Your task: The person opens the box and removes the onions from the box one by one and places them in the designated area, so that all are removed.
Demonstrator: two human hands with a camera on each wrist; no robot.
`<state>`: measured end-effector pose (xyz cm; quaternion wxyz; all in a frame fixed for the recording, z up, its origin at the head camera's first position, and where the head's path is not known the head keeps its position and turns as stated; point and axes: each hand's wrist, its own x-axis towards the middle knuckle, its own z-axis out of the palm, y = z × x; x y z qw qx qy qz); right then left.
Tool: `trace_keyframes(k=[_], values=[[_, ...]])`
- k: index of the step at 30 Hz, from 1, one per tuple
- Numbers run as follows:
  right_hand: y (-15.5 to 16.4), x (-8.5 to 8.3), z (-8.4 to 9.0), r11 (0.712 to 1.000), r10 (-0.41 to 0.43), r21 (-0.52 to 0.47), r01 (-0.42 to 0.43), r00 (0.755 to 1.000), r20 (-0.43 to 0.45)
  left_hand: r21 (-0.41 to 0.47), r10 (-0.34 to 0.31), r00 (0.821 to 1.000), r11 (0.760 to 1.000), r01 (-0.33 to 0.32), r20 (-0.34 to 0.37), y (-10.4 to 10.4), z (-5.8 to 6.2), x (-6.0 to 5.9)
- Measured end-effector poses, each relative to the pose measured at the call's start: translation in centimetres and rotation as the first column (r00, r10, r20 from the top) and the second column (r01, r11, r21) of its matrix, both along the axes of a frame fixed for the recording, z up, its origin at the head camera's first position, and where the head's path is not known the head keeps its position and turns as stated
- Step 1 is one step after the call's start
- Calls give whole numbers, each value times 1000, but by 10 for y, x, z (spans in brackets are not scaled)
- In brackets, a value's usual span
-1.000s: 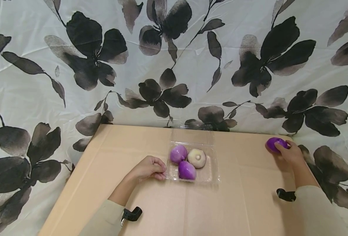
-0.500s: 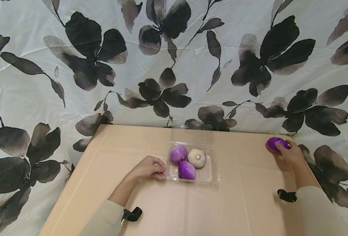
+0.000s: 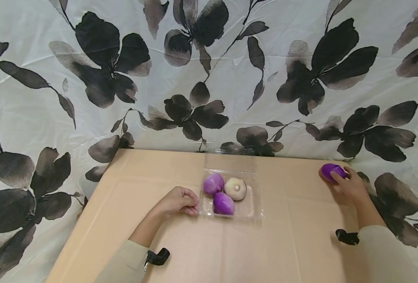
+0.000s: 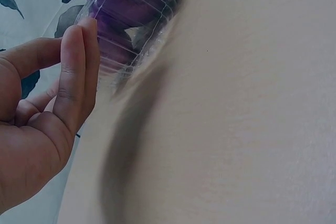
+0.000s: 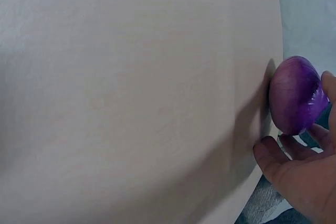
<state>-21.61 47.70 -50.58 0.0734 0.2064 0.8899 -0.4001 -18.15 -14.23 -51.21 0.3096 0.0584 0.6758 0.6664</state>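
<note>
At the far right corner of the tan table (image 3: pixel 293 243), the person's right hand (image 3: pixel 350 186) cups a purple onion (image 3: pixel 330 172). The fingers curl over its top and far side while the thumb sits below it. From the right wrist view the onion (image 5: pixel 295 95) looks oval, its long axis standing roughly upright against the table edge, with its pale streaked end turned towards the fingers (image 5: pixel 329 85). Whether it rests on the table or is lifted just clear, I cannot tell.

Well apart from it, near the middle of the table, sits a clear plastic clamshell tray (image 3: pixel 255 214) with its lid (image 3: pixel 231 161) folded back towards the flowered cloth (image 3: pixel 209 70). The tray's long side runs away from the person. Inside lie three onions close together: a light purple onion (image 3: pixel 213 184) at the back left, a white onion (image 3: pixel 235 188) at the back right with its small tip facing up, and a deep purple onion (image 3: pixel 223 203) in front.

The left hand (image 3: pixel 178 201) lies on the table just beside the tray's left wall, fingers loosely bent. In the left wrist view its fingertips (image 4: pixel 86 35) are held together and touch the ribbed plastic wall (image 4: pixel 123 24), not closed round it.

A small black clip (image 3: pixel 157 257) shows at the left cuff, and another black clip (image 3: pixel 347 237) at the right cuff.
</note>
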Motion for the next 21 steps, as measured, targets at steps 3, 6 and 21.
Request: trace_keyframes(k=[3, 6, 21], values=[[3, 2, -1, 1000, 7, -5, -7, 1000, -5, 0, 3, 1000, 1000, -3, 0, 0, 0, 0], [5, 4, 0, 1000, 7, -12, -7, 1000, -11, 1, 5, 1000, 1000, -5, 1, 0, 1, 0], [8, 3, -5, 997, 60, 48, -57, 996, -63, 1, 10, 1000, 1000, -10, 7, 0, 1, -1]])
